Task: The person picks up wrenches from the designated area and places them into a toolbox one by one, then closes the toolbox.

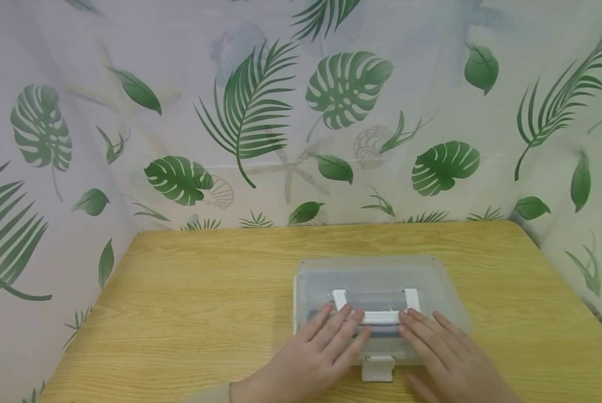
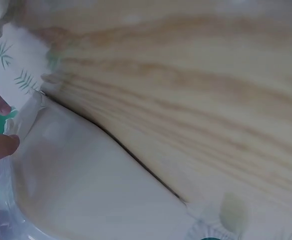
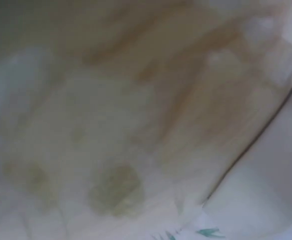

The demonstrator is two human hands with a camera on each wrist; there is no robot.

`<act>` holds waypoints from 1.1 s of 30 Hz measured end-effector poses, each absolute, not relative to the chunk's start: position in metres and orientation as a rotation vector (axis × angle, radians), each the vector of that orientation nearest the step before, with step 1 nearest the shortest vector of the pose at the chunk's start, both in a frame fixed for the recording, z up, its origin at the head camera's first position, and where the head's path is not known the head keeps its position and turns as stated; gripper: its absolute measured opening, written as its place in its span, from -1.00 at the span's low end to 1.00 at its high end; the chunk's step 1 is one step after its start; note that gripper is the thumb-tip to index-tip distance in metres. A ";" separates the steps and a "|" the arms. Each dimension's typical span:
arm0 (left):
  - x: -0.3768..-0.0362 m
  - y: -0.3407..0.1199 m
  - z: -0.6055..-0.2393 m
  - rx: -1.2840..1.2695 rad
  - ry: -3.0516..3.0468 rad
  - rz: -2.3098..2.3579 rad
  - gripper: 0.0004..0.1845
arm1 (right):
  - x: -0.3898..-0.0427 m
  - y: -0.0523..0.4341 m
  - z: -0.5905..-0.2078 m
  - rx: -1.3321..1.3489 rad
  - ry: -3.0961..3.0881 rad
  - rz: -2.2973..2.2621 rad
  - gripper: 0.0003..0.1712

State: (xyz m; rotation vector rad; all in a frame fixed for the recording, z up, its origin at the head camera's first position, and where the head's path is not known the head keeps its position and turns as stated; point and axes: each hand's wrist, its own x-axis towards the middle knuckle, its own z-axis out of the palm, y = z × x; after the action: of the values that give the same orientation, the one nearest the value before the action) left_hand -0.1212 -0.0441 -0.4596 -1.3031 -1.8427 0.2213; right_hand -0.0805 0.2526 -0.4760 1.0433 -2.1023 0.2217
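Note:
A translucent plastic storage box (image 1: 376, 275) with a rounded lid sits on the table. Its white carry handle (image 1: 381, 317) lies folded on the lid, and a white latch (image 1: 378, 369) sticks out at the front. My left hand (image 1: 313, 352) rests on the lid's left front part, fingers extended toward the handle. On the other side, my right hand (image 1: 449, 355) lies with straight fingers, their tips at the handle's right end. In the left wrist view, the box's pale wall (image 2: 96, 185) fills the lower part, with fingertips at the left edge. Dark contents show blurrily through the lid.
The wood-grain table (image 1: 205, 296) extends left of the box and behind it. Leaf-patterned sheeting (image 1: 260, 212) hangs along the table's back and both sides. The right wrist view is blurred, with the box's wall (image 3: 265, 185) at its lower right.

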 end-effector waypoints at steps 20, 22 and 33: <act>-0.127 -0.029 -0.470 -1.287 -1.724 0.327 -0.53 | -0.093 0.236 -0.490 0.952 -1.876 0.135 -0.23; -0.127 -0.028 -0.471 -1.290 -1.726 0.333 -0.53 | -0.095 0.236 -0.490 0.951 -1.847 0.130 -0.23; -0.130 -0.023 -0.471 -1.261 -1.679 0.305 -0.55 | -0.100 0.237 -0.492 0.957 -1.783 0.093 -0.30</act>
State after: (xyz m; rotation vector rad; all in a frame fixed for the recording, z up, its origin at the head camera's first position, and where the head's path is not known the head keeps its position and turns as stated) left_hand -0.1297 -0.0230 -0.4709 -1.2613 -1.6794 0.3050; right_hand -0.1003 0.2374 -0.4920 0.9567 -1.7829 0.0930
